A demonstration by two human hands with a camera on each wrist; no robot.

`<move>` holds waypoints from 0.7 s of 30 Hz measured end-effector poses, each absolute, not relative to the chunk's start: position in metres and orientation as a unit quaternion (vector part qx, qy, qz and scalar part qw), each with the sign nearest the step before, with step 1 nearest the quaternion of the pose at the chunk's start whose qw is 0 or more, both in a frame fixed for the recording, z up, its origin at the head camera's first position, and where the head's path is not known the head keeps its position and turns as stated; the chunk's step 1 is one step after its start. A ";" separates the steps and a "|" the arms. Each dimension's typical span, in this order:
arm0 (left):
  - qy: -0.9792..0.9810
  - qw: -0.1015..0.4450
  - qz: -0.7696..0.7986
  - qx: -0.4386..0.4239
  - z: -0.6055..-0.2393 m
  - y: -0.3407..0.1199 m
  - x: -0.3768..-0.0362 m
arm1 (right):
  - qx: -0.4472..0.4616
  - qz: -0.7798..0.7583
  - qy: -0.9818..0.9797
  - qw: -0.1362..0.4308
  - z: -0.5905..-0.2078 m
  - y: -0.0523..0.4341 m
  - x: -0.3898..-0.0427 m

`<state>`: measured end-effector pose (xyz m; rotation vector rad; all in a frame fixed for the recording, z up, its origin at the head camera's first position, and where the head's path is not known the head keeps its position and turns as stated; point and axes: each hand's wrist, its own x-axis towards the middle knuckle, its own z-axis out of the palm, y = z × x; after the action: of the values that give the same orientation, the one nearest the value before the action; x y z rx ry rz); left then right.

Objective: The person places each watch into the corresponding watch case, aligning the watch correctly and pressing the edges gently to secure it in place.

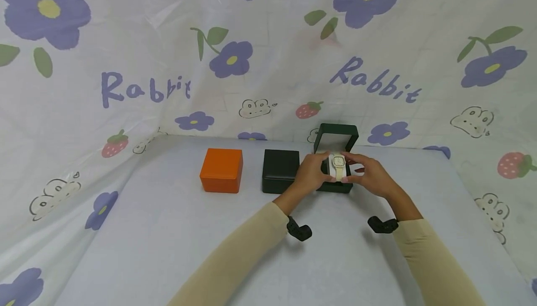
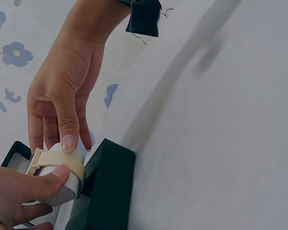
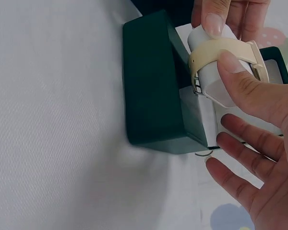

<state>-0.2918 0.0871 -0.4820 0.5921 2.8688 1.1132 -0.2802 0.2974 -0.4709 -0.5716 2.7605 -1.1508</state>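
Observation:
A cream-strapped wristwatch [image 1: 339, 162] is wrapped round a white watch cushion [image 3: 218, 85]. My left hand [image 1: 311, 173] grips the cushion's left side, its thumb near the strap. From the other side my right hand [image 1: 373, 175] pinches it, the right thumb pressing on the strap in the right wrist view; the lower fingers spread away from it. Watch and cushion are at the mouth of a dark green watch box [image 3: 151, 84], whose lid [image 1: 337, 131] stands raised at the back. White lining shows inside the box.
Left of the green box stands a closed black box [image 1: 280, 170], close by my left wrist. Farther left is a closed orange box [image 1: 221, 170]. All stand on a white-covered table [image 1: 168, 250], with a flower-printed sheet [image 1: 268, 82] hanging behind.

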 end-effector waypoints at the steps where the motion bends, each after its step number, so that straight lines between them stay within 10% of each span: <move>1: 0.918 0.004 0.351 0.185 -0.482 0.088 -0.292 | -0.188 -0.376 0.906 0.049 -0.471 0.298 -0.280; 21: 0.955 0.016 0.252 0.154 -0.483 0.099 -0.297 | -0.210 -0.350 0.912 0.048 -0.487 0.299 -0.291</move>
<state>-0.2968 0.0990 -0.4833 0.4788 2.9712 0.7832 -0.2910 0.2994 -0.4866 -0.6404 2.7788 -1.0672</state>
